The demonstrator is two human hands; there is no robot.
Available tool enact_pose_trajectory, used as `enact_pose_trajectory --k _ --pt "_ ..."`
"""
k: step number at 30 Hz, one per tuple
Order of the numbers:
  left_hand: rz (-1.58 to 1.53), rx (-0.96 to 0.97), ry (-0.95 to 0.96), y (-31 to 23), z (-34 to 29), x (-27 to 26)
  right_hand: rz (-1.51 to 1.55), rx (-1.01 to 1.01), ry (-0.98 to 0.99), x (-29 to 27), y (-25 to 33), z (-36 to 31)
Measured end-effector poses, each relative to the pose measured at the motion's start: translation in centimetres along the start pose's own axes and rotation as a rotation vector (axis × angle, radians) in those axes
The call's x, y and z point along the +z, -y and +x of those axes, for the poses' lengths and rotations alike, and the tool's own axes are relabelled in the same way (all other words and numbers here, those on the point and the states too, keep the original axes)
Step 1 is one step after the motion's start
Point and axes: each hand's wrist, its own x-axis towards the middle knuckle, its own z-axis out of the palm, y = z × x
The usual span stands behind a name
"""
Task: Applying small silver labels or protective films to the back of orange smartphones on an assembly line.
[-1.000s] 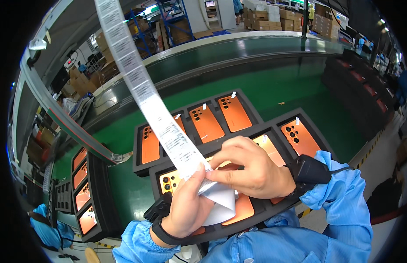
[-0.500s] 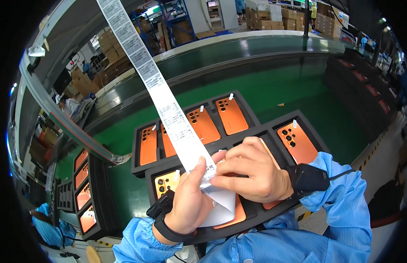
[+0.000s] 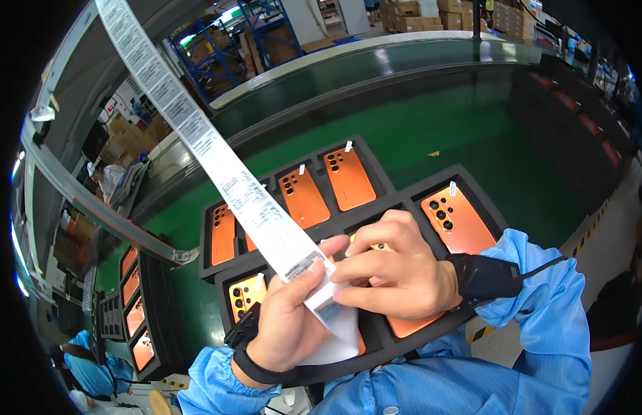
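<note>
A long white strip of printed labels (image 3: 231, 183) runs down from the upper left to my hands. My left hand (image 3: 283, 321) is closed on its lower part, thumb on top, and the strip's tail curls below into the palm. With bent fingers, my right hand (image 3: 400, 273) pinches at the strip's right edge, close to the left thumb; the fingertips partly hide what they grip. Under both hands lies a black foam tray (image 3: 380, 346) of orange phones, one phone (image 3: 459, 221) showing at its right end. Another phone (image 3: 246, 294) lies beside my left hand.
Behind, a second black tray (image 3: 376, 162) with several orange phones rests on the green conveyor (image 3: 431, 124). Stacked trays (image 3: 165, 332) stand at the left, more (image 3: 577, 117) at the far right. A metal frame (image 3: 106, 214) rises at the left. A person in blue (image 3: 92, 363) is at lower left.
The label strip has swung left and its lower end lies at a flatter slant. My left hand has shifted slightly left; my right hand stays at the strip's edge. The whole view has shifted a little.
</note>
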Motion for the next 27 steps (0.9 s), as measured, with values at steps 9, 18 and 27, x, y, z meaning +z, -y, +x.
enact_pose_trajectory --k 9,18,27 --pt "0.962 0.300 -0.045 -2.9 7.2 -1.4 -0.001 0.187 -0.134 -7.3 -2.5 -0.1" --pt "1.834 0.582 0.295 3.2 11.7 1.0 -0.168 0.305 -0.163 -11.0 -3.5 -1.9" --pt "1.976 0.868 0.310 4.2 12.5 -0.6 -0.094 0.318 -0.178 -9.9 -4.2 -2.3"
